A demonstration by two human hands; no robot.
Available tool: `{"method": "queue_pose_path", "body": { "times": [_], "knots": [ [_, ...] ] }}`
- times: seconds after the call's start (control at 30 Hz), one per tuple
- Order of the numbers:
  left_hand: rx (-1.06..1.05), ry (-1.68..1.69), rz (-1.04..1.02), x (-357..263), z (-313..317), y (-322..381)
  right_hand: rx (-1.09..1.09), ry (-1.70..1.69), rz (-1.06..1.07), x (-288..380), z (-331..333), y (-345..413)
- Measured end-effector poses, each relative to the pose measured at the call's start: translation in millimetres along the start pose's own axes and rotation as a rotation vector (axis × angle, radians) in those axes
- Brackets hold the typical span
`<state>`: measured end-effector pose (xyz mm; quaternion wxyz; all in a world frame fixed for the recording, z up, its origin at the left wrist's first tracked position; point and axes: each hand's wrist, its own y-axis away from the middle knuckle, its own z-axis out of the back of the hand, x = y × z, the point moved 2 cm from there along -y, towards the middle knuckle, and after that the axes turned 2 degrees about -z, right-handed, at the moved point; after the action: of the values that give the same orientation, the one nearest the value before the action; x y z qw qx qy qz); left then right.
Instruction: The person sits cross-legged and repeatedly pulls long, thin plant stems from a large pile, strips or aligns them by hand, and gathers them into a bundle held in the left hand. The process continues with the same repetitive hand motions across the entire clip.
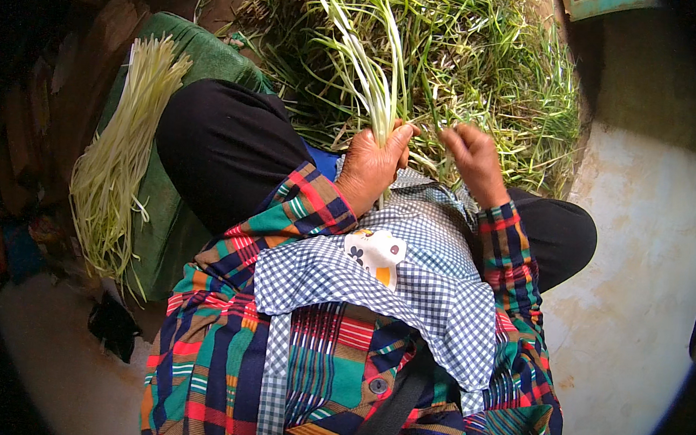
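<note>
My left hand [376, 159] grips the lower ends of a small bunch of pale chive-like stalks [369, 81]. White near my fist, these stalks fan upward and turn green at their drooping tips. Just to the right, my right hand [476, 159] is slightly blurred, its fingers curled and pinched. A darker green leaf [432, 97] runs down to its fingertips and appears held there. Both hands are above my lap, over a blue-and-white checked apron [431, 222]. Beyond them spreads a large heap of green leaves and trimmings [483, 64].
At my left, a thick bundle of pale stalks [124, 162] lies along a green covered block [173, 248]. A small black object [113, 326] rests on the floor at lower left. Pale concrete floor [615, 246] extends on the right. A turquoise-edged object [606, 5] stands at the top right.
</note>
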<state>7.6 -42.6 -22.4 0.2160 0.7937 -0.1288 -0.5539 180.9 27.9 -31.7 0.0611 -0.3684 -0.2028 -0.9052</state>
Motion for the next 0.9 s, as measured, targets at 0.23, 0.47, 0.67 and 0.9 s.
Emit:
{"method": "queue_pose_path", "body": {
  "times": [0.23,0.47,0.67,0.9],
  "knots": [
    [-0.022,-0.004,0.011,4,-3,-4,-0.036,-0.179,0.525,108,13,-68],
    [-0.023,-0.193,-0.030,7,9,-8,0.113,0.270,0.562,156,-15,-101],
    [0.008,-0.202,-0.103,14,16,-5,0.154,-0.018,0.619,147,7,-115],
    [0.015,-0.079,-0.120,18,3,-8,-0.491,-0.679,0.480,50,128,-137]
  ]
}}
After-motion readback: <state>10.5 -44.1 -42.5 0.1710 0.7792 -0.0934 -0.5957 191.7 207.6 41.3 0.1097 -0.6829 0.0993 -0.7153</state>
